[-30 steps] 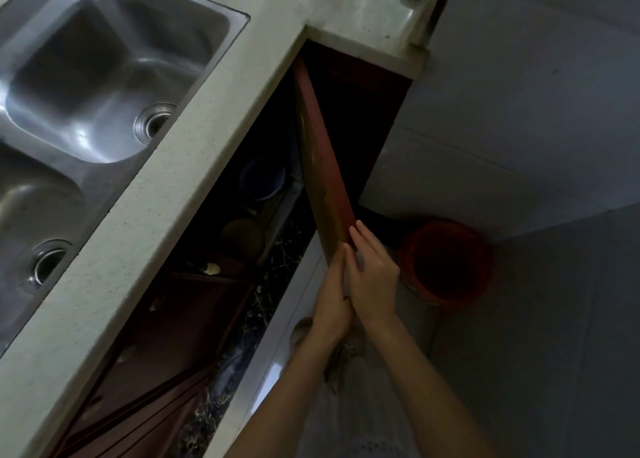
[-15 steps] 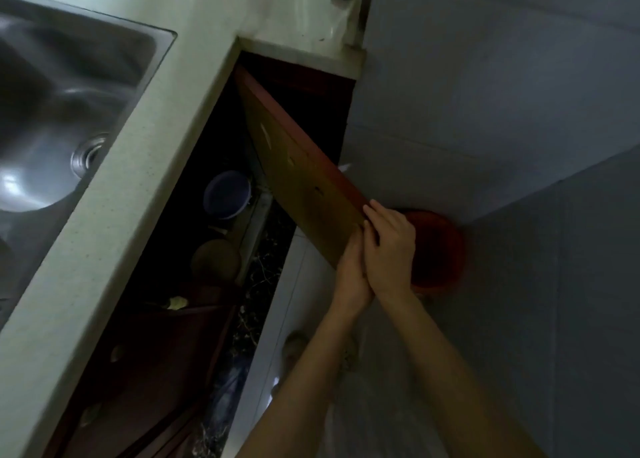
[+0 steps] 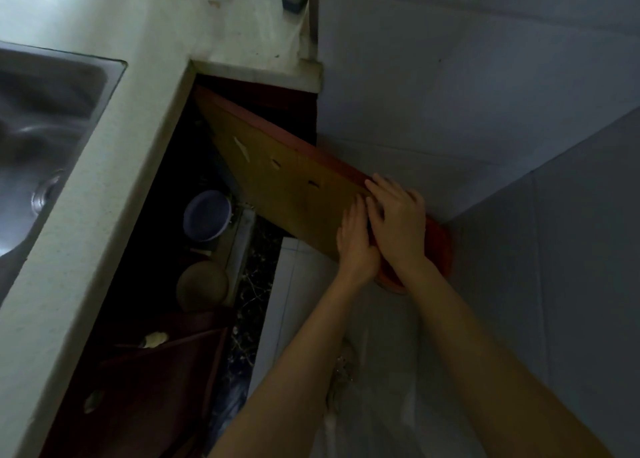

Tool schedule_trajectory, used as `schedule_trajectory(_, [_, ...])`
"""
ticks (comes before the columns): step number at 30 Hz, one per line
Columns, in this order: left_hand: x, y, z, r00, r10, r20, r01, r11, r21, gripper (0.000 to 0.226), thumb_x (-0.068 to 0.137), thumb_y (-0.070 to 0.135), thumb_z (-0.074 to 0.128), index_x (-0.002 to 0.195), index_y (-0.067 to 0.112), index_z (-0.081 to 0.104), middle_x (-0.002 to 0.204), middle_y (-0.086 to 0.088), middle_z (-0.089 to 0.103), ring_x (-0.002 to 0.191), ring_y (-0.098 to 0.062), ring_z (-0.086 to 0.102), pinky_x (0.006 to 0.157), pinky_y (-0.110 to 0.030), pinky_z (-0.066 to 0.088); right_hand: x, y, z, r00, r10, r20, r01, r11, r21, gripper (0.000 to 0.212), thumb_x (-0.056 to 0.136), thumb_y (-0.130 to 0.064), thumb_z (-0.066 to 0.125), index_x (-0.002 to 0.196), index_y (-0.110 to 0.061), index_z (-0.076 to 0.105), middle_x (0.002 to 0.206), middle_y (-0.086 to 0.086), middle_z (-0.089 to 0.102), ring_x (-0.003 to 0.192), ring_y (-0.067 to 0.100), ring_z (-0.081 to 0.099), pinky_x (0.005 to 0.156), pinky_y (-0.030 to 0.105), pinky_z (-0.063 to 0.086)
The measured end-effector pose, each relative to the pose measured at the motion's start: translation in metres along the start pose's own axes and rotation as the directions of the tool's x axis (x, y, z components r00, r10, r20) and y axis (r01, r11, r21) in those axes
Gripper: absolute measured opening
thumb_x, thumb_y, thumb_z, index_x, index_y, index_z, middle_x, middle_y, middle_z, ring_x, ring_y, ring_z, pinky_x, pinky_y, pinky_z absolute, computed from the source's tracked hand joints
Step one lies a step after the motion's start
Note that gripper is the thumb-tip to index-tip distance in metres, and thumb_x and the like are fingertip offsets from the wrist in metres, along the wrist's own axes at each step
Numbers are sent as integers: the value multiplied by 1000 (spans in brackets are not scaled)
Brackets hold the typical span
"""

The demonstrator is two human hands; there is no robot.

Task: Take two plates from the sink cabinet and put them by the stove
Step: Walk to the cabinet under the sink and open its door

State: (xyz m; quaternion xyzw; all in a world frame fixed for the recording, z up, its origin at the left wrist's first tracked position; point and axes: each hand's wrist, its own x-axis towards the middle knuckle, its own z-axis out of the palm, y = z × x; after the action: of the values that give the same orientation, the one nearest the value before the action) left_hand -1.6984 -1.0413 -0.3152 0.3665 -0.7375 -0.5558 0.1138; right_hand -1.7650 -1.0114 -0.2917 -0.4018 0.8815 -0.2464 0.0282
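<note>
The right-hand door [image 3: 277, 177] of the sink cabinet is swung far out, its tan inner face up and its red edge toward the wall. My left hand [image 3: 356, 243] presses flat on the inner face near the free edge. My right hand [image 3: 398, 222] grips over that red edge beside it. Inside the dark cabinet I see a bluish bowl or dish [image 3: 206, 215] and a tan round dish [image 3: 202, 284] below it. No plate is clearly visible.
A red bucket [image 3: 440, 249] stands in the tiled corner behind the door. The steel sink [image 3: 41, 139] lies left in the pale countertop [image 3: 104, 198]. The dark left cabinet door [image 3: 149, 381] also hangs out. Grey tiled wall [image 3: 450, 94] rises to the right.
The right door has swung wider out toward the wall and over the red bucket, with both hands moving along on its free edge. The view has shifted right.
</note>
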Motion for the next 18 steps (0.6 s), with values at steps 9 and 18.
schedule_trajectory(9, [28,1,13,999,10,34,-17,979,205,65,97,30,41,150,12,8,160,-4,9,147,-20,6,119,-41,9,20,17,-7,978,-78,194,99,990,-99,44,97,-16,33,140,-7,31,152,11,28,140,23,27,113,39,19])
schedule_trajectory(18, [20,-2,-4,998,-65,-25,65,998,-6,71,85,-6,48,147,5,16,155,-17,20,144,-31,19,118,-44,18,28,19,-9,974,-74,216,102,987,-125,47,97,-16,33,143,-6,23,154,11,21,139,24,27,114,38,18])
